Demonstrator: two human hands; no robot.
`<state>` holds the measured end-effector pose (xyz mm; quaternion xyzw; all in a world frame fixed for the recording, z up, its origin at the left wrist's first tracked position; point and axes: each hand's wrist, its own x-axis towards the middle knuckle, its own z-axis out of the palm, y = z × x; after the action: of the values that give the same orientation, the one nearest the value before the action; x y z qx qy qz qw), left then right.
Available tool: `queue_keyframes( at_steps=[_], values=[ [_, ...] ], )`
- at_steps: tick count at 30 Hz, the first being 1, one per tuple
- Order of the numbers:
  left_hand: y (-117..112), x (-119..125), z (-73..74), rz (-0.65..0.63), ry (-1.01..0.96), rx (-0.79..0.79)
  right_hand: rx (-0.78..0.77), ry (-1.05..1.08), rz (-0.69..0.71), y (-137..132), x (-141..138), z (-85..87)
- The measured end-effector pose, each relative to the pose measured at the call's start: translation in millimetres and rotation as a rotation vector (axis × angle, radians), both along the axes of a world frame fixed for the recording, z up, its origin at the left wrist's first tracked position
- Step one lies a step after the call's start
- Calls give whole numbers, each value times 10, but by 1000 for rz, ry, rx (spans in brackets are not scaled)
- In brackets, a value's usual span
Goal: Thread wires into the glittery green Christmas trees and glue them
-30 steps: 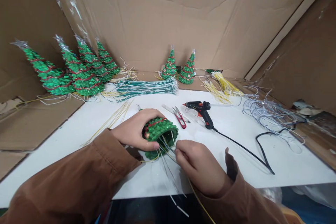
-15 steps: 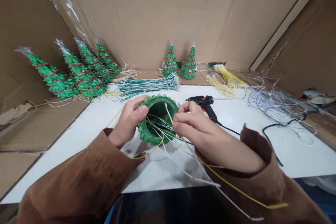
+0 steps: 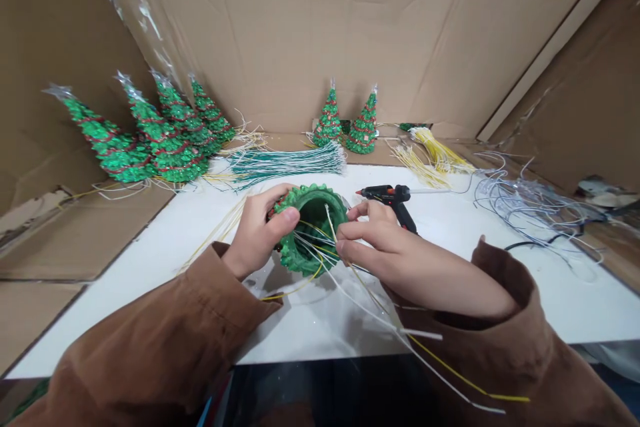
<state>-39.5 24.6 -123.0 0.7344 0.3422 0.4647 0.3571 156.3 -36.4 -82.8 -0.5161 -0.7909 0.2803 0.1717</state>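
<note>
My left hand [image 3: 260,233] grips a hollow green glitter Christmas tree [image 3: 310,227], tipped so that its open base faces me. White and yellow wires [image 3: 350,287] trail out of the base toward the table's near edge. My right hand [image 3: 385,247] sits at the right rim of the base, its fingers pinched on some of those wires. Both sleeves are brown.
A black hot glue gun [image 3: 393,200] lies just behind my right hand, on the white table [image 3: 500,280]. Finished trees stand at the far left [image 3: 150,140] and at the back [image 3: 350,127]. Bundles of green [image 3: 285,163], yellow [image 3: 430,157] and white wires [image 3: 530,203] lie around. Cardboard walls enclose the table.
A second ago the tree lay on its side on the table under my left hand. It has been lifted and turned base toward me, and my right hand rose to the rim.
</note>
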Motion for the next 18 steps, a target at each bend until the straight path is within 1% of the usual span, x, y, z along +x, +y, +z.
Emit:
queue_keyframes(
  at_steps=[2, 5, 8, 11, 18],
  values=[
    [-7, 4, -10, -5, 2, 23, -29, -47, 3, 35, -25, 1],
    [-11, 6, -35, -24, 13, 55, -86, -65, 106, 130, -78, 6],
    [-7, 6, -56, -36, 14, 64, -48, -62, 161, 203, -119, -4],
    [-3, 8, -64, -33, 11, 74, -14, -57, 140, 214, -142, -16],
    [-9, 8, -66, -52, -14, 67, 3, -19, 100, 186, -164, -26]
  ],
)
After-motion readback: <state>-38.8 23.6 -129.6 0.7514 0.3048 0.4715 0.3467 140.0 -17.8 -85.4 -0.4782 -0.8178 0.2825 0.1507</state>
